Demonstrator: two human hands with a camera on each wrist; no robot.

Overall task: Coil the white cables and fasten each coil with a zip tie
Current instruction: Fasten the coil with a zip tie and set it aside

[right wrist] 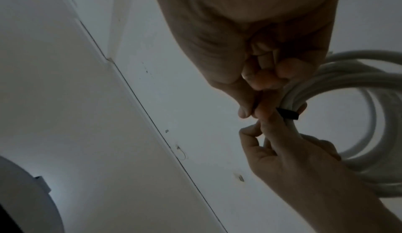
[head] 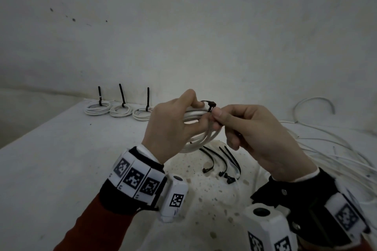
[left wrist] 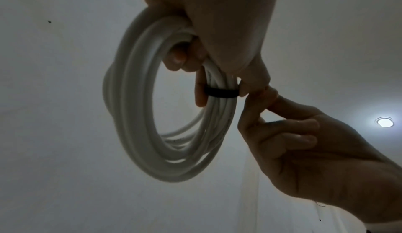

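My left hand (head: 175,122) grips a coil of white cable (head: 201,138), held up in the air above the table. A black zip tie (head: 208,105) is looped round the coil beside the left fingers. My right hand (head: 240,126) pinches the zip tie's tail between thumb and forefinger. In the left wrist view the coil (left wrist: 135,116) hangs as a round loop with the black zip tie (left wrist: 220,93) banded across its strands. The right wrist view shows the same zip tie (right wrist: 288,114) on the coil (right wrist: 359,102) beside the right fingertips (right wrist: 264,111).
Three tied coils (head: 120,110) with upright black tie tails stand in a row at the table's far left. Several loose black zip ties (head: 222,165) lie under my hands. A tangle of loose white cable (head: 330,149) spreads over the right side.
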